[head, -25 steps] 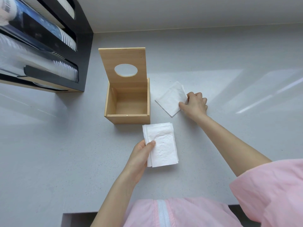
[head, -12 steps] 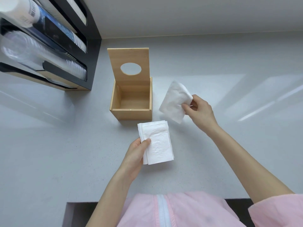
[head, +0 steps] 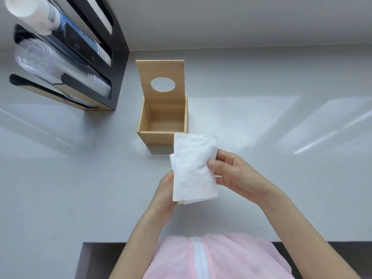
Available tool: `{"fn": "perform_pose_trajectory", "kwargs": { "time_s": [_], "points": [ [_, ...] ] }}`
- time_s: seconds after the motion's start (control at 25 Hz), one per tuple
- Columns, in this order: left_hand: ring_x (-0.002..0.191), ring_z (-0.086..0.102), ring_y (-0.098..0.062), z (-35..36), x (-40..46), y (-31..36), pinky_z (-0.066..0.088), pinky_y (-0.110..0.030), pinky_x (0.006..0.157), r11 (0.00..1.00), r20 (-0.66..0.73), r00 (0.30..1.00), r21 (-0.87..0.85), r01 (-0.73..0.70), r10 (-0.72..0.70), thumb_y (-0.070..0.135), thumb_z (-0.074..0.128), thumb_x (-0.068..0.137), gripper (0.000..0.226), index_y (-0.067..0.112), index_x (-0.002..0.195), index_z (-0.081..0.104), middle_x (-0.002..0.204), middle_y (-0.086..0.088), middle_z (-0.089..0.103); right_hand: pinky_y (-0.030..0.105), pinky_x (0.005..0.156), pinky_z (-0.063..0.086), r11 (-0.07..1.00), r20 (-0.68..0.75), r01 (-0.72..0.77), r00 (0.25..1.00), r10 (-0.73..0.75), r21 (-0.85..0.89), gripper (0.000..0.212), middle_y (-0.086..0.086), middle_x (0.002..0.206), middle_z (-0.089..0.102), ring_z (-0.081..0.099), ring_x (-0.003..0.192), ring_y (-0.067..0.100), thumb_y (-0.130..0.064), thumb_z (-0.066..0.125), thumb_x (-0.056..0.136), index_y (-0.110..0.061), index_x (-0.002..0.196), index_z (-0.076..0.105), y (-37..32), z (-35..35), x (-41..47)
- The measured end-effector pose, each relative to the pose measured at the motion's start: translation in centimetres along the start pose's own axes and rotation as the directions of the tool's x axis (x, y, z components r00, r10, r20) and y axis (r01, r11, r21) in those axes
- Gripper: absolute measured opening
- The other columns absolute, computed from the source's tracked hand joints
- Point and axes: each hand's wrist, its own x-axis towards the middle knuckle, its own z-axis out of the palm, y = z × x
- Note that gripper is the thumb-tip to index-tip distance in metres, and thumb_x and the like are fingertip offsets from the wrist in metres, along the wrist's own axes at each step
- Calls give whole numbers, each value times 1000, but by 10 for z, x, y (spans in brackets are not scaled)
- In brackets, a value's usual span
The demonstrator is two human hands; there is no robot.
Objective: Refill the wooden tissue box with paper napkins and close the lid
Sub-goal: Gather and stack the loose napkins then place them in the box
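Both hands hold the napkin stack point(head: 194, 170) above the bench point(head: 60, 188), just in front of the wooden tissue box point(head: 162, 125). Left hand point(head: 164, 195) grips the stack's left edge from below, right hand point(head: 235, 172) pinches its right edge. Box empty, lid point(head: 161, 77) standing upright. Black cup dispenser point(head: 66, 55) sits at left.

Both bare forearms reach forward and meet. The left hand point(head: 164, 195) cups underneath, its fingers hidden; the right hand point(head: 237, 174) pinches, thumb on top.
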Motion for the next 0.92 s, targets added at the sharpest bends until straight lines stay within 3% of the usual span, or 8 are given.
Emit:
{"fn": "perform_pose_trajectory", "kwargs": {
  "time_s": [0.12,0.2,0.4,0.52,0.68,0.76,0.84,0.92],
  "points": [
    [91,66,-16,0,1,-1,49,-32,77,1000,-3,1000,-14,24,-24,31,58,82,32,14,108,66,102,-2,72,20,76,56,974,-152,-79,987,47,-214,20,-5,98,69,67,87,7,-7,48,95,-17,105,62,21,1,7],
    [89,68,-16,-1,1,-1,51,-30,73,997,-9,999,-57,53,-54,31,56,78,34,13,105,68,100,-3,74,23,77,54,947,-249,-124,967,49,-295,19,-6,94,69,65,88,11,-8,47,94,-19,99,62,27,0,11],
    [89,69,-14,-1,1,-1,51,-30,72,994,-35,996,-85,75,-78,26,42,94,30,17,103,69,97,1,74,35,87,51,893,-321,-194,945,60,-406,22,-5,95,69,64,93,17,-9,47,91,-25,90,62,24,4,11],
    [94,68,-15,0,3,0,51,-34,82,974,-54,991,-199,113,-126,35,32,97,39,20,105,67,102,0,73,39,89,50,860,-360,-207,933,30,-467,19,2,104,71,66,100,24,-10,48,90,-16,97,64,24,6,11],
    [106,65,-20,-1,4,-1,47,-40,95,966,-34,990,-226,124,-135,39,32,97,43,16,117,62,113,-5,70,31,71,46,791,-384,-207,922,-38,-575,17,10,98,70,62,83,25,-15,49,88,-4,95,61,26,9,10],
    [101,66,-21,-1,3,-3,50,-36,88,982,-33,992,-151,112,-118,29,42,95,35,11,119,60,112,-8,70,26,60,39,752,-367,-201,929,-58,-628,18,12,89,68,55,72,20,-17,50,88,-2,92,60,28,11,9],
    [86,69,-15,-1,1,-5,53,-28,74,991,-56,994,-100,93,-99,17,48,93,27,8,115,61,101,-5,72,26,57,37,730,-366,-205,928,-66,-652,19,12,84,66,53,72,20,-18,51,88,-1,90,60,30,12,9],
    [80,70,-12,0,0,-6,53,-27,72,993,-78,993,-83,84,-91,12,49,92,22,11,111,62,95,-2,73,25,58,37,710,-378,-218,923,-73,-669,20,10,83,64,55,74,24,-20,51,88,-1,91,59,32,12,9]
  ]
}}
